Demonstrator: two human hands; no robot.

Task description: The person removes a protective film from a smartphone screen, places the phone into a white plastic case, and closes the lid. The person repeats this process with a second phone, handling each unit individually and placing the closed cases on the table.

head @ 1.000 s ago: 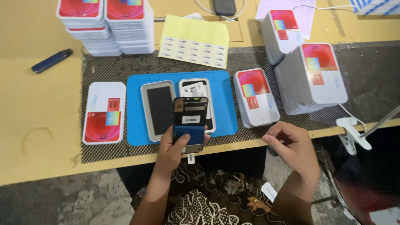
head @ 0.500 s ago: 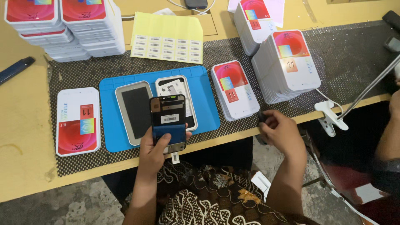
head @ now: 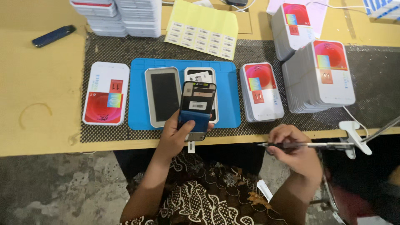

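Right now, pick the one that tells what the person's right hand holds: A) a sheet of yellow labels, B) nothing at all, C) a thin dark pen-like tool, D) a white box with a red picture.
C: the right hand grips a thin dark pen-like tool level by the table edge, while the left hand holds up the phone screen part over the blue mat.
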